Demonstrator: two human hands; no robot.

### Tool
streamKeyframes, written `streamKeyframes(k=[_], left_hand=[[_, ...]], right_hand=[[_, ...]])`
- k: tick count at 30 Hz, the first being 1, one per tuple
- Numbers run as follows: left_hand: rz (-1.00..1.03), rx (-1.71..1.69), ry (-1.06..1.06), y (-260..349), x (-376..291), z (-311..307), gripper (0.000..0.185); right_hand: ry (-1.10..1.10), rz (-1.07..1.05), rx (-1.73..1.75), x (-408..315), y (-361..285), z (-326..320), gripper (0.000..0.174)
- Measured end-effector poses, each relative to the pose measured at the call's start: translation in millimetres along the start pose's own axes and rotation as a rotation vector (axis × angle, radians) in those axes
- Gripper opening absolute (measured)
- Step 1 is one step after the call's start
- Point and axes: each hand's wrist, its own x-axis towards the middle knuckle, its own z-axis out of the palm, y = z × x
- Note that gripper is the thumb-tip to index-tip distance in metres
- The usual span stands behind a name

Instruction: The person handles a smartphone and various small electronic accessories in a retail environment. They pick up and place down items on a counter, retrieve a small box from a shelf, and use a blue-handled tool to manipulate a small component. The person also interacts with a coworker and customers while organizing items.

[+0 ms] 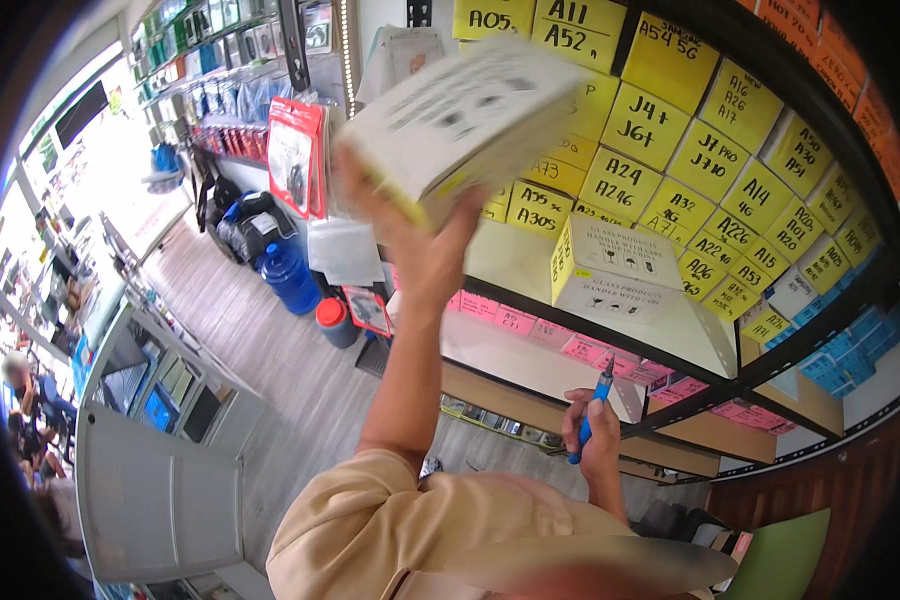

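My left hand (427, 247) is raised and grips a white cardboard box (465, 112) from below, near its yellow-labelled end. Motion blurs the box, which is tilted and bears print and handling symbols. Lower and to the right, my right hand (596, 431) holds a slim blue pen-shaped tool (591, 420), its dark pointed tip upward; the picture does not settle its exact kind. A second white carton (619, 274) with a yellow end label sits on the white shelf (510, 259), above my right hand and apart from it.
Yellow-labelled boxes (637, 116) with handwriting fill the rack behind the shelf. Pink-labelled boxes (514, 319) line the level below. Black metal rack bars (787, 367) cross at right. A blue water jug (289, 277) and a red-lidded container (335, 322) stand on the floor, left of the rack.
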Motion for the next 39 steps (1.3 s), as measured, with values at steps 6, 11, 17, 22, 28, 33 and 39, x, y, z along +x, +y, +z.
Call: streamKeyframes(k=[6,11,17,22,28,33,39], left_hand=[[0.334,0.942,0.174,-16.0,-36.5,-76.3,0.116],[0.224,1.064,0.156,-67.1,-44.1,-81.2,0.114],[-0.029,1.352,-0.085,-108.2,-17.1,-83.7,0.100],[0.008,1.568,-0.341,-137.1,4.4,-92.6,0.063],[-0.183,1.283,-0.385,-90.3,33.4,-74.1,0.043],[-0.093,0.390,-0.793,-63.8,-37.1,-4.2,0.082],[-0.283,0.459,-0.946,-74.4,-56.9,51.1,0.115]], right_hand=[[-0.040,0.071,0.040,20.4,6.2,25.1,0.051],[-0.208,0.093,0.033,34.9,13.4,41.4,0.048],[-0.336,0.173,-0.026,47.4,13.7,37.9,0.047],[-0.353,0.168,-0.067,58.4,10.7,28.7,0.048],[-0.350,0.167,-0.008,69.6,7.3,12.7,0.044],[-0.332,0.150,0.024,74.6,9.8,-1.9,0.040],[-0.299,0.148,0.039,75.2,7.3,-13.2,0.037]])
